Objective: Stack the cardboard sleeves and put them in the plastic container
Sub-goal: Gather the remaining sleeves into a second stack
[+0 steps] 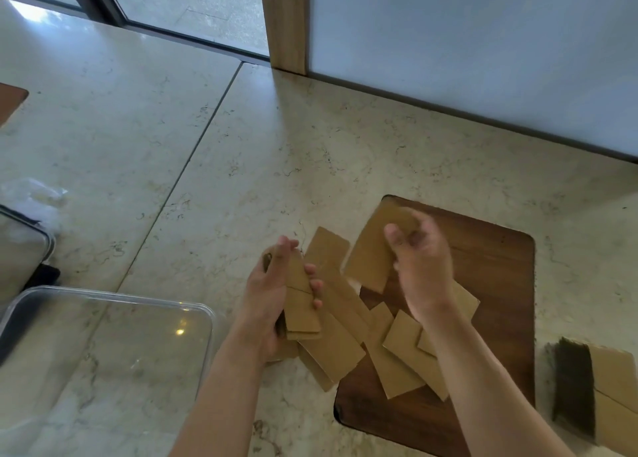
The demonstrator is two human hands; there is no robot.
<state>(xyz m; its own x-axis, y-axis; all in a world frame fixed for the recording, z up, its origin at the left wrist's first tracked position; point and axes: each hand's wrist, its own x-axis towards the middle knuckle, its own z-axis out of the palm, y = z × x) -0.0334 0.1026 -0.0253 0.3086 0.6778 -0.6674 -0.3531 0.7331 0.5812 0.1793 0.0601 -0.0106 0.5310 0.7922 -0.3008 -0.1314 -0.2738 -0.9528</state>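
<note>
My left hand grips a small stack of flat brown cardboard sleeves, held on edge above the counter. My right hand pinches one more sleeve by its upper end, lifted over the wooden board; the hand is motion-blurred. Several loose sleeves lie scattered under and between my hands, partly on the board. A clear plastic container stands at the lower left, with nothing visible inside it.
A dark wooden board lies on the marble counter. A thick stack of sleeves lies at the right edge. Another clear container and crumpled plastic sit at the far left. A wall runs behind.
</note>
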